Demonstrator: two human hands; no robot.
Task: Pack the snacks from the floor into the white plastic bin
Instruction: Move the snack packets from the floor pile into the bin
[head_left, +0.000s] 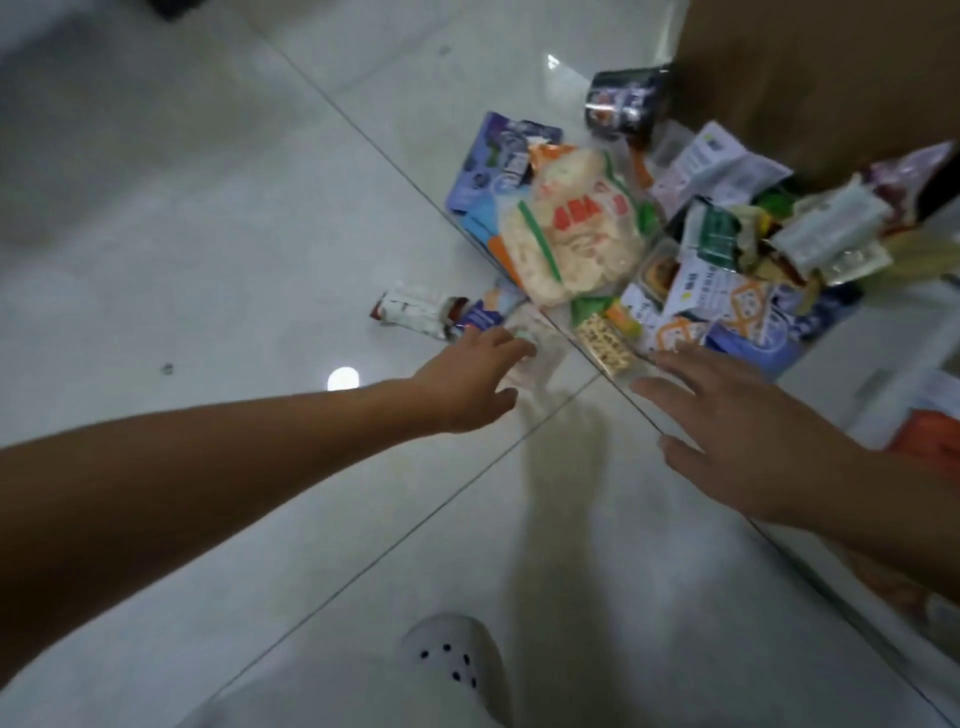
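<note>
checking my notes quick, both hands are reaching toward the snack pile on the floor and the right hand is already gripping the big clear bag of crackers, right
Not quite. The head view shows the right hand open with fingers spread, holding nothing, short of the snack pile. The big clear bag of crackers lies untouched on the pile. Both hands do reach toward it; the left hand is at a small packet.

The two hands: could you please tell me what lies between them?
In the head view, mostly bare floor tile separates the left hand from the right hand.

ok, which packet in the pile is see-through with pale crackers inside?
The big clear bag atop the pile's left side, with red lettering and a green stripe. The packets around it are opaque, printed purple, white or dark.
</note>
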